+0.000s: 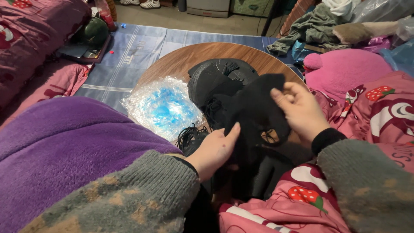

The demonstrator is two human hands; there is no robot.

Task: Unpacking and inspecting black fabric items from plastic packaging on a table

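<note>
Limp black cloth (254,108), upright betw. hands

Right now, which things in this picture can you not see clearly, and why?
- Black fabric piece, head view: black on black hides its shape and edges.
- Left hand: fingertips sit against the fabric; the grip is unclear.
- Round wooden table: near side hidden by the black pile and arms.
</note>
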